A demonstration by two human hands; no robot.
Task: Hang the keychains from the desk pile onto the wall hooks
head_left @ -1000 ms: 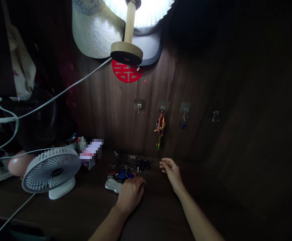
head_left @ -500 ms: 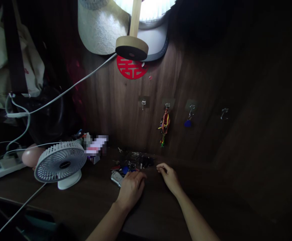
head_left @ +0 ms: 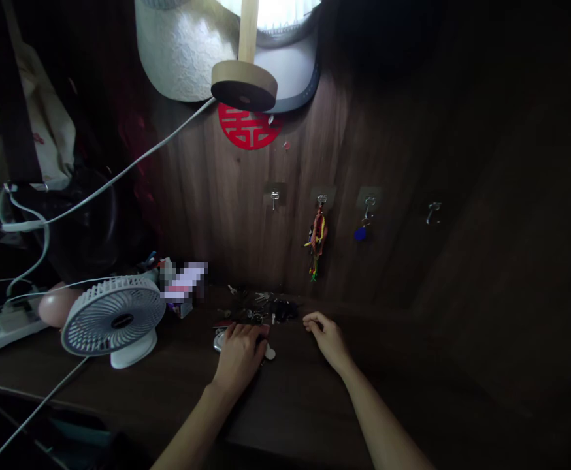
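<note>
My left hand (head_left: 239,356) lies over the near edge of a pile of keys (head_left: 262,297) on the dark wooden shelf. Its fingers are stretched forward and a little apart, with the tips hidden. A silver-grey object (head_left: 218,339) shows at its left, and a pale round piece (head_left: 270,353) pokes out by its thumb. Just right of the pile, my right hand (head_left: 328,336) hovers or rests with curled fingers, thumb close to the index finger; nothing shows in it. Closest to it is a black item (head_left: 285,310) among the keys.
A white fan (head_left: 119,320) stands to the left, near a power strip (head_left: 1,333). On the wooden wall, braided cords (head_left: 317,238) and a blue tag (head_left: 360,234) hang from hooks. A lamp with a round wooden base (head_left: 244,85) and caps (head_left: 185,55) are above.
My left hand has slid left over the pile, covering the blue piece and uncovering the pale round one. The right hand has hardly moved. The whole view has shifted slightly.
</note>
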